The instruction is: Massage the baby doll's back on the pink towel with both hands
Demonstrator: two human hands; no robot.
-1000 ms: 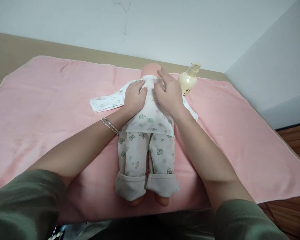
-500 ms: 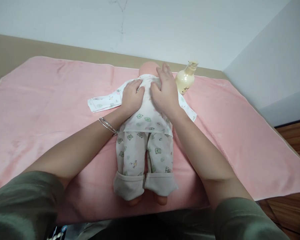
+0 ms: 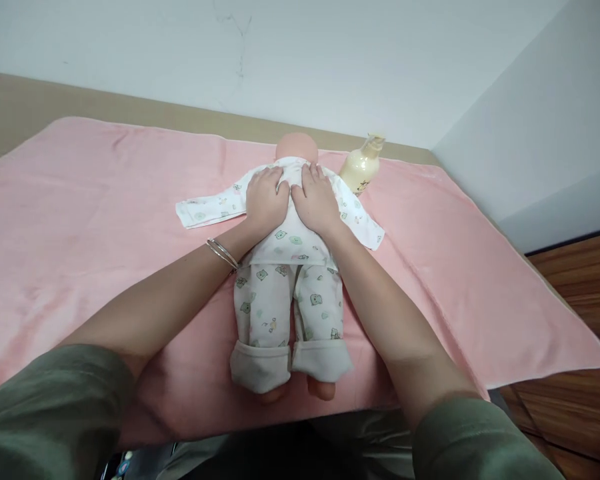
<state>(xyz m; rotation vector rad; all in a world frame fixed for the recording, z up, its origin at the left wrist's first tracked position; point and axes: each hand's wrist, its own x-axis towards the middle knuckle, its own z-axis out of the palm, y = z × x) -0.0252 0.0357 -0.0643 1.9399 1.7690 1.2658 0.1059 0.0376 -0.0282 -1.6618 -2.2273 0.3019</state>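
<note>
A baby doll (image 3: pixel 297 145) lies with its head toward the wall and its feet toward me. It wears a white printed top (image 3: pixel 293 241) with long sleeves spread out to both sides, and matching trousers (image 3: pixel 270 300) with turned-up cuffs. My left hand (image 3: pixel 267 203) rests flat on the left side of the doll's upper torso, fingers toward its shoulder. On the right side lies my right hand (image 3: pixel 316 200), flat as well, its thumb close to the left thumb. Neither hand grips anything. The doll's face is hidden.
Under the doll a pink blanket (image 3: pixel 145 173) covers most of the table. A cream pump bottle (image 3: pixel 361 165) stands beyond the doll's right sleeve. Behind the table rises a white wall (image 3: pixel 330 60); wooden drawers (image 3: pixel 585 287) are at the right.
My right hand has come down and inward from beside the doll's head onto its upper torso. The left hand stays in place. The view has shifted slightly.
</note>
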